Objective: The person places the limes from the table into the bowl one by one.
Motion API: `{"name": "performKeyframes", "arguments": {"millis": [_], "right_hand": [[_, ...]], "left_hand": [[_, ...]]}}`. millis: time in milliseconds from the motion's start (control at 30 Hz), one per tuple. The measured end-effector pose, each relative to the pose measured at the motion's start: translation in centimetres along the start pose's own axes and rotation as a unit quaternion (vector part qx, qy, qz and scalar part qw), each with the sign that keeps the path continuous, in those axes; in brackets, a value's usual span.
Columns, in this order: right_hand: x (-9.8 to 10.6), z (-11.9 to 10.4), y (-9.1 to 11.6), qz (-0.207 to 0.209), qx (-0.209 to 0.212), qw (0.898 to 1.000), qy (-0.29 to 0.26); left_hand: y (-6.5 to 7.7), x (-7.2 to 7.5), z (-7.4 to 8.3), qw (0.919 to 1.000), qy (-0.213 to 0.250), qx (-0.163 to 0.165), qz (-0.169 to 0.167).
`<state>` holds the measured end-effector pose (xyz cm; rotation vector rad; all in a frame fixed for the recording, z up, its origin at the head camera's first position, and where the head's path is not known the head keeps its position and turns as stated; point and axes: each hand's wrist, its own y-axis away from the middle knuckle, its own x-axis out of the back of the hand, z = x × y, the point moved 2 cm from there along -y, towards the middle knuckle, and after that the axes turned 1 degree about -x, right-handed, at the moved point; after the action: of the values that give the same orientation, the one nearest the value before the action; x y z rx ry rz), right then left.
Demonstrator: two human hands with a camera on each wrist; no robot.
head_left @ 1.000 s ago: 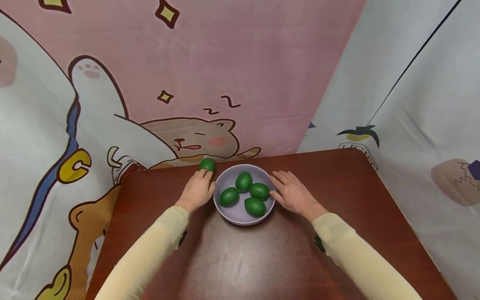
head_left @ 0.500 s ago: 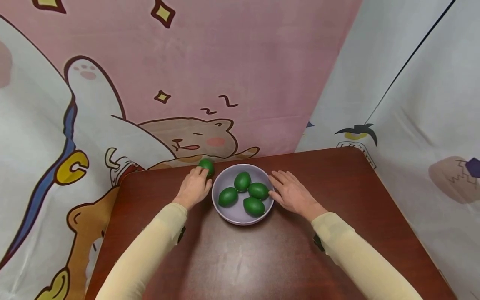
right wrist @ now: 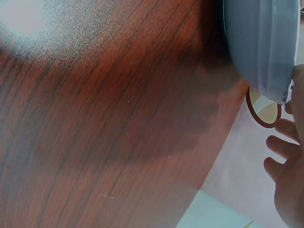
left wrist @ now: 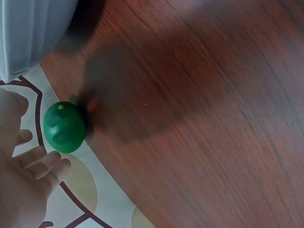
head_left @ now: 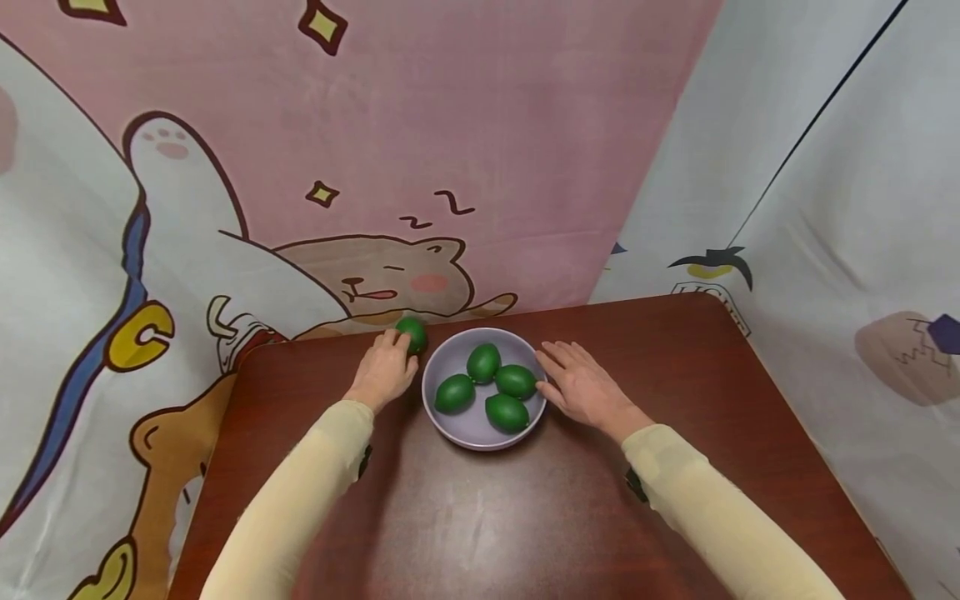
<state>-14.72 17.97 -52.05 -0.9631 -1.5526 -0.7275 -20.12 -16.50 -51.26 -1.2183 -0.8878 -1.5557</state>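
Note:
In the head view, a lavender bowl (head_left: 437,421) stands near the table's back edge with several green limes (head_left: 507,413) inside. One more lime (head_left: 413,334) sits on the table behind and left of it. My left hand (head_left: 380,371) reaches to this lime, its fingertips overlapping the left side. From the left wrist view, the loosely bent fingers (left wrist: 40,164) lie right beside the lime (left wrist: 65,127), with no grip closed round it. My right hand (head_left: 588,390) is at the bowl's right rim, fingers extended; the right wrist view shows them next to the bowl wall (right wrist: 261,47).
The dark red-brown wooden table (head_left: 480,517) ends just behind the bowl and the outer lime. A cloth backdrop (head_left: 525,150) with cartoon animals hangs directly behind that edge and along the sides.
My left hand has shifted left, its fingers moving from in front of the outer lime to its left side. The right hand stays at the bowl's rim. The head view has drifted slightly.

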Motion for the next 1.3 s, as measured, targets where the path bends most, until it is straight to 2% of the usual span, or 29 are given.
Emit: {"name": "performKeyframes", "arguments": {"millis": [400,700,1033,1300], "right_hand": [[0.0,0.3,0.3,-0.009,-0.006,1.000,0.006],[0.0,0.3,0.5,-0.013,-0.011,1.000,0.009],[0.1,0.2,0.6,-0.023,-0.014,1.000,0.008],[0.3,0.0,0.6,-0.016,-0.007,1.000,0.005]], "left_hand": [[-1.0,-0.7,0.1,0.9995,0.027,0.016,-0.009],[-1.7,-1.0,-0.3,0.9980,0.030,0.037,-0.041],[-2.6,-1.2,-0.5,0.9984,0.028,0.030,-0.039],[-3.1,-1.2,-0.4,0.9968,0.025,0.045,-0.061]]}}
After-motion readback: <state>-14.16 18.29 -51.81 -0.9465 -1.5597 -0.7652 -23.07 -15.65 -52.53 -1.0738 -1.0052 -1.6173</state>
